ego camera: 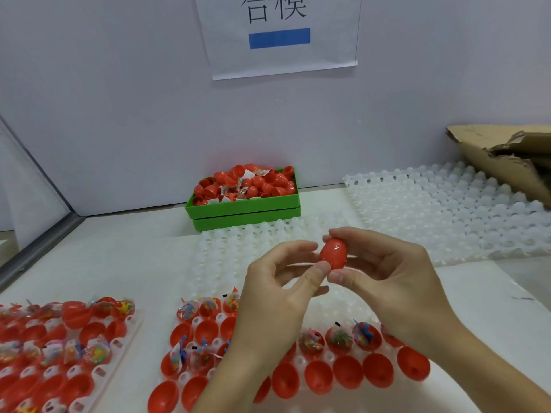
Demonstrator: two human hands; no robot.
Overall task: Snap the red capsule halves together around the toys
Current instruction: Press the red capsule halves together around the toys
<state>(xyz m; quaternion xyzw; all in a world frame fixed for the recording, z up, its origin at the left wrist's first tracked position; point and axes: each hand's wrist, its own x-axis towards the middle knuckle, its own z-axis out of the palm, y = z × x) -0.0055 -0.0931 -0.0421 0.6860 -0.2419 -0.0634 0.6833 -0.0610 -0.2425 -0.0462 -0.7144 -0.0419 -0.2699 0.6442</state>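
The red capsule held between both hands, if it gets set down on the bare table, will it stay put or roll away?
The red capsule is egg-shaped and glossy, so it would probably roll or wobble rather than sit still. It looks like thin plastic, likely light, so a nudge might send it off. The right hand and left hand pinch it with fingertips, suggesting it is slippery.

Bright even light, soft shadows, edges warped

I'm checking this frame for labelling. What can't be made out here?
- Capsule seam and contents: covered by fingers of the left hand and right hand.
- Wall sign: top cut off by the frame edge.
- Tray cups under the forearms: hidden.
- Green bin toy packets: too small to tell.
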